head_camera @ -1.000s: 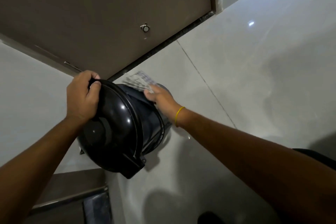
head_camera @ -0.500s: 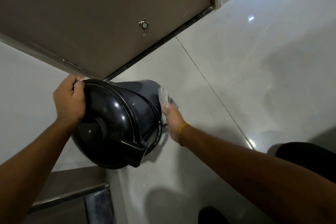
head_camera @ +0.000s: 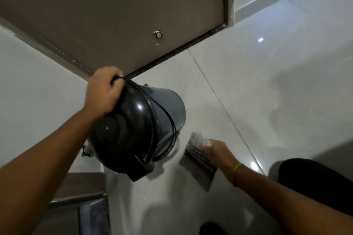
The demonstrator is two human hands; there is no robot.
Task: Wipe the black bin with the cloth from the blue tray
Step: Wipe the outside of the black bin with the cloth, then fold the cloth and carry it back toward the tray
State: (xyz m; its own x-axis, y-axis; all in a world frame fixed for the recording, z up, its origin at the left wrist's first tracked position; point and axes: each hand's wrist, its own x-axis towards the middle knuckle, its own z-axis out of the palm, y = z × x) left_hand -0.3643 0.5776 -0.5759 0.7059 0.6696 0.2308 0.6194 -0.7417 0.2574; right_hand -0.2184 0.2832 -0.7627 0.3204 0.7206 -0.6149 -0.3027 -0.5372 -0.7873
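Note:
The black bin (head_camera: 164, 112) is tilted over on the white tiled floor, its glossy lid toward me and its base pointing away. My left hand (head_camera: 103, 91) grips the upper rim of the lid and its thin wire handle. My right hand (head_camera: 217, 150), with a yellow band at the wrist, holds a grey-and-white striped cloth (head_camera: 198, 160) to the right of the bin. The cloth hangs blurred and does not touch the bin. The blue tray is not in view.
A brown door (head_camera: 114, 15) with a small metal stopper (head_camera: 158, 34) stands just beyond the bin. A dark cabinet edge (head_camera: 80, 196) sits at the lower left. My dark-clothed knee (head_camera: 315, 181) is at the lower right.
My right hand has pulled the cloth off the bin's side, down and to the right. My left hand has swung the bin's lid rim more upright.

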